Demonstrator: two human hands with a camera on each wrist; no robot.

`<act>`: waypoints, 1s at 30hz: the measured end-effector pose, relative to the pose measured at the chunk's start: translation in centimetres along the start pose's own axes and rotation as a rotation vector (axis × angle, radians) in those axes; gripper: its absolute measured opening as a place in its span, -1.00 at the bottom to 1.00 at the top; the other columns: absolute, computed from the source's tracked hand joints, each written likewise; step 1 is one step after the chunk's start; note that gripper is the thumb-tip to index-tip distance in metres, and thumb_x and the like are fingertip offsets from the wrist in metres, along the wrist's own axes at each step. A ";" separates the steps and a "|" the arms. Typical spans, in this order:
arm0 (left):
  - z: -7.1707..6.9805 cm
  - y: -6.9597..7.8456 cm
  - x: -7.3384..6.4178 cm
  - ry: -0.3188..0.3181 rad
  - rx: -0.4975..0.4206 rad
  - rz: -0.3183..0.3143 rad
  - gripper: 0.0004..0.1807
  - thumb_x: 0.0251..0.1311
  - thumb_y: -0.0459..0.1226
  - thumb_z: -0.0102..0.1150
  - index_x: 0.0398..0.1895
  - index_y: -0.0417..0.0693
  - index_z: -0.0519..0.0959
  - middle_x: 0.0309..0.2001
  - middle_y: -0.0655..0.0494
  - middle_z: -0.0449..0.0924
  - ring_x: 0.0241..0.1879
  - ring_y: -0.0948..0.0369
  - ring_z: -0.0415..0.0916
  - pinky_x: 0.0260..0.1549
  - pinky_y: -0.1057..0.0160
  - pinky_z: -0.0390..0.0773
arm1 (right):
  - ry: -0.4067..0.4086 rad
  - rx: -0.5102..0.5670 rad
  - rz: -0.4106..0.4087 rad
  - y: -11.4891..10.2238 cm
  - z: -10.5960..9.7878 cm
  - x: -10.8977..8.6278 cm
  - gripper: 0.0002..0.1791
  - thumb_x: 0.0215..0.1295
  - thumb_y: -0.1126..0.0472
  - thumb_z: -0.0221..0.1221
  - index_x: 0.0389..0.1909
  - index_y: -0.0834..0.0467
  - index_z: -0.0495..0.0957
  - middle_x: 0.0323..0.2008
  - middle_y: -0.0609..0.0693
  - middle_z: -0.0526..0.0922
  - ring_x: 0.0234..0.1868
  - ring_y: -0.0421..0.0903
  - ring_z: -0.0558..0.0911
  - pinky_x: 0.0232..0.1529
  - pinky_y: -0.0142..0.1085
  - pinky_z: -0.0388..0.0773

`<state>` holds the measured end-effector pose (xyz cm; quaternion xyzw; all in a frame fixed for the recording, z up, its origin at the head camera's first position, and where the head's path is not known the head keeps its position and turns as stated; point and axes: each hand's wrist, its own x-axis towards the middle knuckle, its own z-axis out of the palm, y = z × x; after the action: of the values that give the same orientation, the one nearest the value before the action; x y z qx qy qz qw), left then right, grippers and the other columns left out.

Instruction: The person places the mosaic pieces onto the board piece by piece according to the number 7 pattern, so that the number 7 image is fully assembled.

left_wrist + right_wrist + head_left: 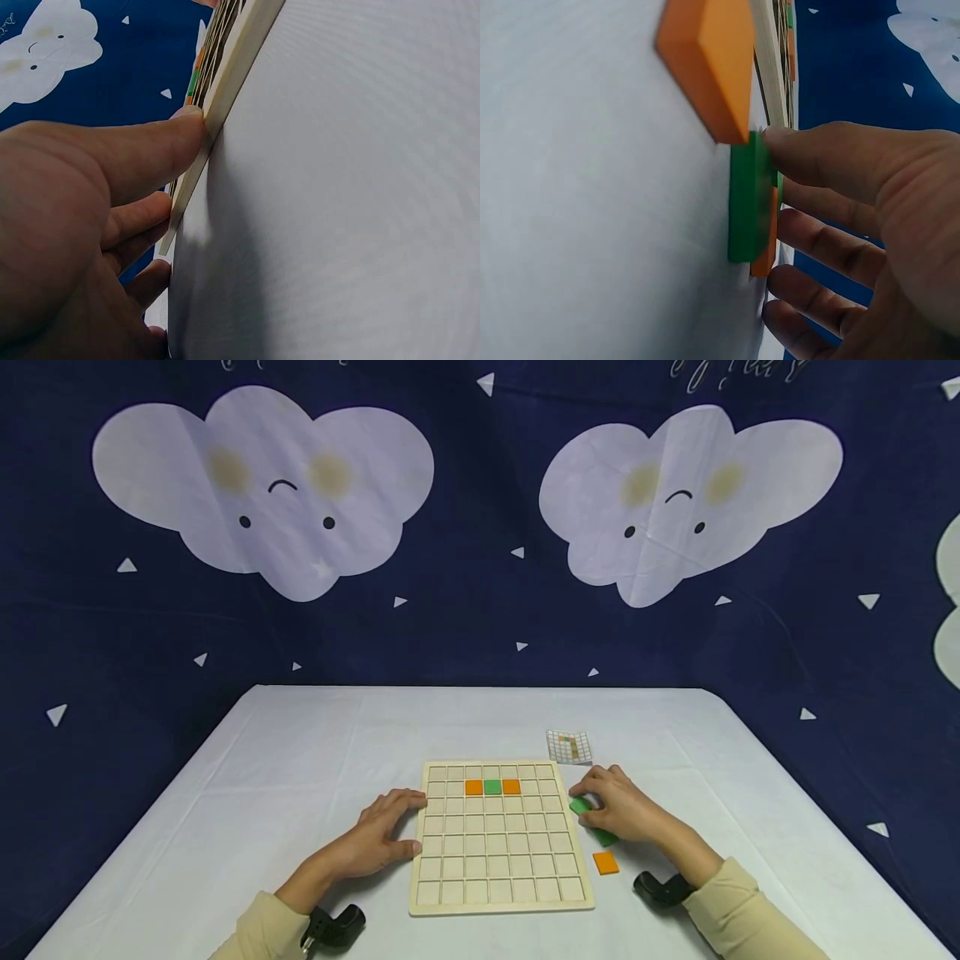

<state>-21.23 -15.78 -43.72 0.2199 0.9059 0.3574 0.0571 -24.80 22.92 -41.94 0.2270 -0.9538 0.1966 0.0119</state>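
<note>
A square wooden grid board [495,912] lies on the white table, with an orange, a green and another orange tile [512,787] in a line in its second row from the far side. Along the board's left edge rests my left hand [381,837], thumb and fingertips touching the rim. My right hand [621,806], just beyond the right edge, pinches a green tile [579,806] between thumb and index finger. Another green tile [744,199] lies below that hand, beside a partly hidden orange tile [763,259]. Nearer to me is a loose orange tile [606,862].
A small pattern card [569,747] showing a grid with coloured squares lies past the board's far right corner. White cloth [315,743] covers the table. Behind it hangs a dark blue curtain [480,635] with clouds. Black devices [662,891] are strapped at both wrists.
</note>
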 end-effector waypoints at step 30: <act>0.0 0.0 0.0 0.002 0.006 -0.009 -0.39 0.08 -0.17 0.30 0.23 -0.05 0.36 0.33 0.01 0.25 0.41 -0.11 0.02 0.32 -0.30 -0.10 | 0.013 0.012 0.086 0.8 -0.3 -0.6 -0.72 0.01 0.22 0.31 -0.18 0.07 0.66 -0.17 -0.09 0.57 -0.17 -0.15 0.35 -0.12 -0.24 0.36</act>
<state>-21.25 -15.76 -43.69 0.2157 0.9079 0.3548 0.0570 -24.61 23.94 -42.03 0.1847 -0.9613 0.2040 0.0084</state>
